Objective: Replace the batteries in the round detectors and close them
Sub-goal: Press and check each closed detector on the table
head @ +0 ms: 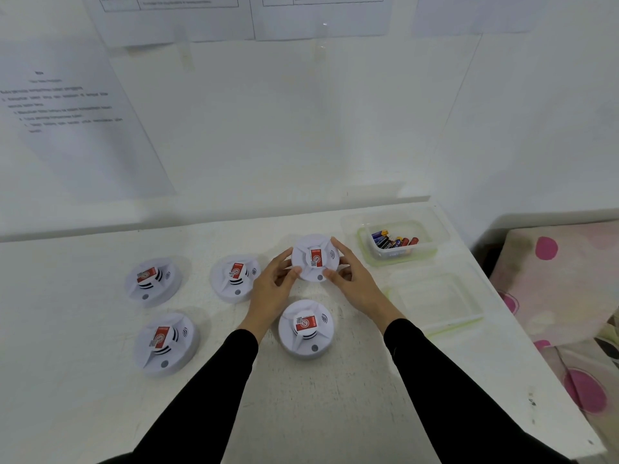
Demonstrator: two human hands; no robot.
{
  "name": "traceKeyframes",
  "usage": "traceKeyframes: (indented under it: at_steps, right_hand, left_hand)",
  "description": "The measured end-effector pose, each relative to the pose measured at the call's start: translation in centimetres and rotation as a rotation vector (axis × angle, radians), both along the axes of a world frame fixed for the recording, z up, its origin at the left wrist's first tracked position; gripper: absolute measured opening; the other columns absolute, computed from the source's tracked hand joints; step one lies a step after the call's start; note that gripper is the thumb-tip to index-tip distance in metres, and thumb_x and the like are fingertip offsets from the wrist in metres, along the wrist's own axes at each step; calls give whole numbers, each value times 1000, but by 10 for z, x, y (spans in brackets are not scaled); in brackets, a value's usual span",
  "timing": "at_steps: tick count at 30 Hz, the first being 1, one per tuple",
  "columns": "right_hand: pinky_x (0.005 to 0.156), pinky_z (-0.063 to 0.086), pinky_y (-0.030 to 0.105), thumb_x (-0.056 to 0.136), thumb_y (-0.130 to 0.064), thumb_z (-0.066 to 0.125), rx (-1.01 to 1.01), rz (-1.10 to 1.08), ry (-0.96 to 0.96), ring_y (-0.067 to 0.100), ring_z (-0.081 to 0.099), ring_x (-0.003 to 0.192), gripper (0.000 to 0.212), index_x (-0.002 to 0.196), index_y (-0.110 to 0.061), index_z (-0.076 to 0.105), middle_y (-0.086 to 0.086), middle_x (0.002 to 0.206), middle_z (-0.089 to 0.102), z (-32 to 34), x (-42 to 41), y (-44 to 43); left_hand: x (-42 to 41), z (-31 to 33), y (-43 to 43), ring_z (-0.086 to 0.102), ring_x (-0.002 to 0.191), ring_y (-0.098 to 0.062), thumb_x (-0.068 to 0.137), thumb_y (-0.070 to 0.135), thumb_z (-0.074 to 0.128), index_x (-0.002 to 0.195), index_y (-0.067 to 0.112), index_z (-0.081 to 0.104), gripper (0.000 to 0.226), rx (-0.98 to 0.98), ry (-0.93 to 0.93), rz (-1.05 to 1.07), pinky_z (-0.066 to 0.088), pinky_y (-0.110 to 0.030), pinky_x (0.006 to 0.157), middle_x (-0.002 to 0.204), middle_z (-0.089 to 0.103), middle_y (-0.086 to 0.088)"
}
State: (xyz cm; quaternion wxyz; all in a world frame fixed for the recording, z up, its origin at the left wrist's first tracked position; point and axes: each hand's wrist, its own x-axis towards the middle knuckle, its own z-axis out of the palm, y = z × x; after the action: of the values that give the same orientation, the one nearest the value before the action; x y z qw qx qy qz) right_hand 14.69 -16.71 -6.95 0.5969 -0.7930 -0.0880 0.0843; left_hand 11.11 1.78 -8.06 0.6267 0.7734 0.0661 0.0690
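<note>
Several round white detectors with red labels lie on the white table [318,396]. The far one [315,257] sits between my two hands: my left hand [273,286] grips its left rim with curled fingers, and my right hand [348,276] grips its right rim. It looks closed, label up. Other detectors rest at the far left [152,281], centre left [234,277], near left [164,343] and near centre [306,328]. A clear box [398,254] at the right rear holds several batteries [393,242].
An empty clear container [438,306] sits right of my right hand, near the table's right edge. A white wall with taped paper sheets [67,108] rises behind the table. A pink-dotted fabric [562,289] lies beyond the right edge.
</note>
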Motion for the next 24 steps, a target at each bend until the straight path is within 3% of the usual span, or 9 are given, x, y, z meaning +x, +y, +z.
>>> traceKeyframes:
  at_steps: [3, 7, 16, 20, 24]
  right_hand:
    - [78, 43, 9, 93, -27, 63, -74, -25, -22, 7, 47, 80, 65, 148, -34, 30, -1, 122, 39, -4, 1, -1]
    - [78, 43, 4, 94, -21, 62, -95, -26, 12, 2, 48, 86, 63, 149, -25, 32, 1, 124, 35, -2, 2, -2]
    - [76, 40, -2, 93, -17, 63, -134, -47, 48, 6, 47, 85, 60, 147, -12, 37, 2, 117, 34, -3, 4, -2]
    - [74, 42, 0, 93, -25, 62, -111, -86, 62, 2, 49, 84, 65, 148, -14, 30, 0, 129, 30, 5, -5, 1]
    - [86, 42, 13, 92, -29, 62, -67, -127, 14, 9, 47, 100, 53, 140, -24, 38, -6, 129, 27, 8, -44, 0]
  left_hand:
    - [-2, 0, -1, 58, 108, 9, 97, 26, 62, 139, 27, 55, 42, 45, 14, 0, 47, -5, 83, 120, 65, 11]
    - [1, -3, 1, 60, 117, -8, 96, 28, 64, 138, 21, 56, 44, 126, 25, -15, 49, -18, 96, 130, 63, 3]
    - [4, 3, 0, 57, 109, -7, 97, 33, 61, 140, 13, 56, 47, 290, 104, -32, 40, 1, 77, 131, 60, -2]
    - [-1, 17, -1, 47, 120, -4, 101, 35, 54, 146, 15, 47, 50, 203, 189, -59, 35, -14, 97, 145, 51, 0]
    - [-35, 24, 4, 49, 125, -9, 102, 30, 53, 146, 18, 46, 46, 108, 200, -43, 40, -21, 99, 140, 51, 4]
